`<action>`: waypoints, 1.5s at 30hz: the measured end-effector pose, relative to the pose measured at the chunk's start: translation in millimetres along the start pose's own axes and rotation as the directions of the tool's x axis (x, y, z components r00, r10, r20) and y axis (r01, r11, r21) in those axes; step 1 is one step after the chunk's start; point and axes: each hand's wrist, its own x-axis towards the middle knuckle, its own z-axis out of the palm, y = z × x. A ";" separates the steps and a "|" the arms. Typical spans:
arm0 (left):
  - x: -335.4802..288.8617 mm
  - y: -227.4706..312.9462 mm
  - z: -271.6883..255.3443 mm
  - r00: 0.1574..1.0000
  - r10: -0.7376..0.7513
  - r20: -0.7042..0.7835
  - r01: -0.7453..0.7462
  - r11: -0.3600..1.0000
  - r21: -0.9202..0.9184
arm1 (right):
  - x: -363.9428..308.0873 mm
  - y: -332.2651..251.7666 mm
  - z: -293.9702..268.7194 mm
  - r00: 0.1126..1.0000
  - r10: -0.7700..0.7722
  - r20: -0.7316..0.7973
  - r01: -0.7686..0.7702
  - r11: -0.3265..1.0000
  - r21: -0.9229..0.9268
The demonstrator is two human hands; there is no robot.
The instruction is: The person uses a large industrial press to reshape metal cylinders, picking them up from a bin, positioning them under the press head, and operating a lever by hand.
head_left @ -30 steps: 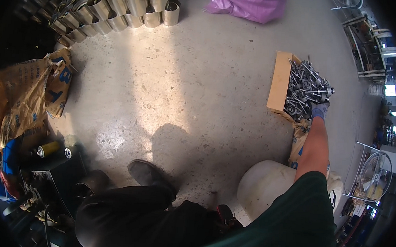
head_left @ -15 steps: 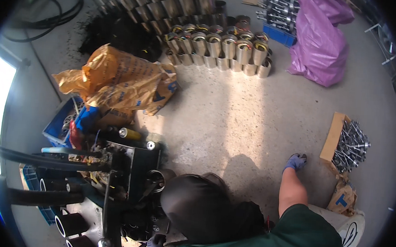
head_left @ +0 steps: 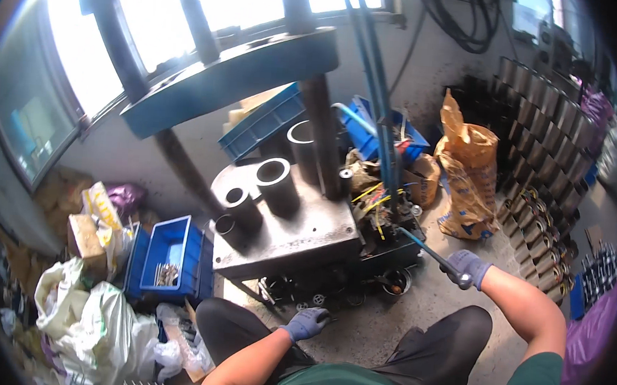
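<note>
- My right hand [head_left: 466, 268] wraps the blue lever [head_left: 425, 248] near its knobbed end, probably for leverage; it slants away leftward.
- My left hand [head_left: 306, 324] has partly curled fingers; I cannot tell whether it holds anything.
- Beyond it, metal cylinders [head_left: 279, 199] stand upright on the tabletop [head_left: 303, 246], likely for stability.

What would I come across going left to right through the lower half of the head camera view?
White sack → blue bin → gloved left hand → bluish rod → gloved right hand, with its grip on the rod's end → stacked metal cylinders → large purple bag.
</note>
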 end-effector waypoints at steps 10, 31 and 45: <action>4.0 49.3 -47.6 0.926 -0.019 -0.377 -0.101 0.950 -0.296 | 17.3 -184.3 -32.2 0.647 -0.415 -0.639 0.644 0.746 0.168; -420.1 -60.2 -155.4 -0.368 -0.710 -0.601 -0.312 0.703 -0.639 | 222.0 -173.9 1.8 0.685 -0.655 -0.318 0.709 0.700 0.087; -570.4 -113.4 -29.0 -0.601 -0.753 -0.268 -0.034 0.359 -0.933 | 201.7 -224.1 -57.8 0.546 -0.467 -0.696 0.753 0.638 0.162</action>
